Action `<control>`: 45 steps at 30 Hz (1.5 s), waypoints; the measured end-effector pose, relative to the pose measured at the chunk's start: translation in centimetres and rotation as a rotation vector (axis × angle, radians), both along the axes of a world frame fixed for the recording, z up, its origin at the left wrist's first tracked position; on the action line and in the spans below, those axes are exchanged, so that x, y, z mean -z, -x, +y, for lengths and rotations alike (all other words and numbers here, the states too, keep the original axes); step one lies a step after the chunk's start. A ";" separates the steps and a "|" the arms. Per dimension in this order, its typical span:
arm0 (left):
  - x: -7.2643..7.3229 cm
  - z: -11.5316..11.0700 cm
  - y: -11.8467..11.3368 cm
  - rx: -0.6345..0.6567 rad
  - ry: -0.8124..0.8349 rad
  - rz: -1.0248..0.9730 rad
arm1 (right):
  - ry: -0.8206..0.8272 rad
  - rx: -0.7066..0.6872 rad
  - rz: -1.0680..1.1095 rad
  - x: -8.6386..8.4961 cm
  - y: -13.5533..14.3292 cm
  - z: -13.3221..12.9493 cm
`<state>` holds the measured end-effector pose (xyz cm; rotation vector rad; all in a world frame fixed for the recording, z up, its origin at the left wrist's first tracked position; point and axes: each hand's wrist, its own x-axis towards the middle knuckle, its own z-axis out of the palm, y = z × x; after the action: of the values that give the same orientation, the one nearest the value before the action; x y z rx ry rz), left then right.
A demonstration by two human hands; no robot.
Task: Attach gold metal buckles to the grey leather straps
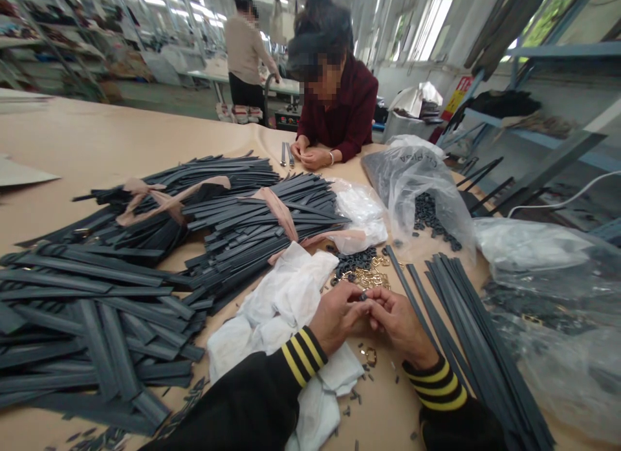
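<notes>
While both of my hands met over the table, my left hand and my right hand pinched one small dark piece between their fingertips. That piece sat at the point where the two thumbs and forefingers came together, just above the tabletop and just in front of the loose heap of small dark parts and gold-coloured buckles. It was too small and too covered by my fingers for me to tell its shape; its long axis appeared to run roughly left to right, from one hand to the other, but which end pointed where could not be made out.

Left hand: fingers curled, clenched on the piece from the left. Right hand: fingers curled, gripping the same piece from the right.

A single gold ring lay on the table below my hands, with small dark bits scattered near it. White cloth lay under my left wrist. Long dark straps lay beside my right hand, their long axis running away from me and slightly leftward. Bundled dark straps were piled to the left. A clear plastic bag holding more dark parts stood farther off on the right.

Across the table, another person's hands rested together on its surface.
</notes>
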<state>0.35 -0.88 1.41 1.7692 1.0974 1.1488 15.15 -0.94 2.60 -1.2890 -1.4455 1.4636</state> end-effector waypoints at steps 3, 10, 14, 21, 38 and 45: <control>0.0 -0.1 0.0 0.020 0.019 0.002 | 0.011 -0.051 -0.008 -0.2 -0.3 -0.2; 0.4 0.9 0.4 -0.224 0.340 -0.298 | 0.056 0.023 0.091 -0.6 -0.9 -0.3; 0.8 1.0 0.3 -0.201 0.282 -0.252 | 0.077 0.015 0.086 -0.5 -1.0 -0.2; 0.6 0.8 0.1 0.030 0.438 -0.344 | -0.002 -0.065 -0.054 -0.1 -1.2 0.0; 0.7 1.0 -0.1 -0.071 0.570 -0.407 | -0.386 -0.034 -0.559 -0.3 -1.1 -0.2; 0.2 0.9 0.1 0.021 0.671 -0.379 | -0.110 -0.221 -0.339 -1.0 -1.5 -0.3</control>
<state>0.26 -0.01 1.20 0.9958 1.0603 0.9048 16.67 -1.28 3.55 -1.3915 -1.9153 1.3236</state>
